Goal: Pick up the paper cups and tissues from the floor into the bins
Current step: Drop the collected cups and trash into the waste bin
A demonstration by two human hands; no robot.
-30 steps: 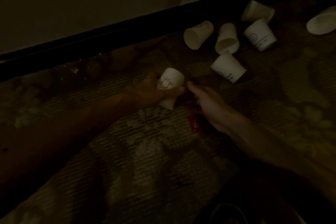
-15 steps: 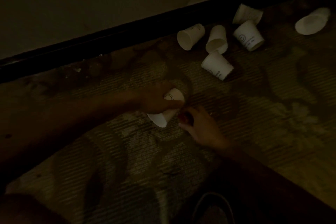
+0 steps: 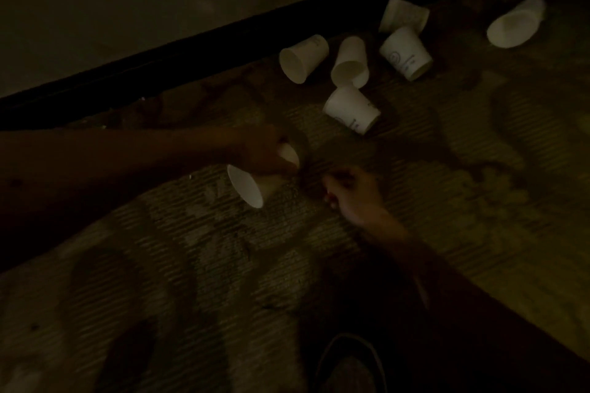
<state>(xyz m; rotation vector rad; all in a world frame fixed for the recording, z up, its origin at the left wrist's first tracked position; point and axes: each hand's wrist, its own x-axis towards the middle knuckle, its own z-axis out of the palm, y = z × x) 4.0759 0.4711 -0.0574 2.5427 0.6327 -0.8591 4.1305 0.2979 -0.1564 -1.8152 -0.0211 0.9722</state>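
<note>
Paper cups (image 3: pixel 351 108) are mostly uncollected: six lie on the floor (image 3: pixel 479 169) at upper right, one cup (image 3: pixel 247 185) is gripped by the left hand (image 3: pixel 265 153) at centre, the right hand (image 3: pixel 354 195) is curled with contents indeterminate, and no bin is visible.

Very dim, murky shadows, slightly blurred

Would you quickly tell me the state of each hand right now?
Left hand: holding a white paper cup.
Right hand: fingers curled; contents cannot be told.
</note>
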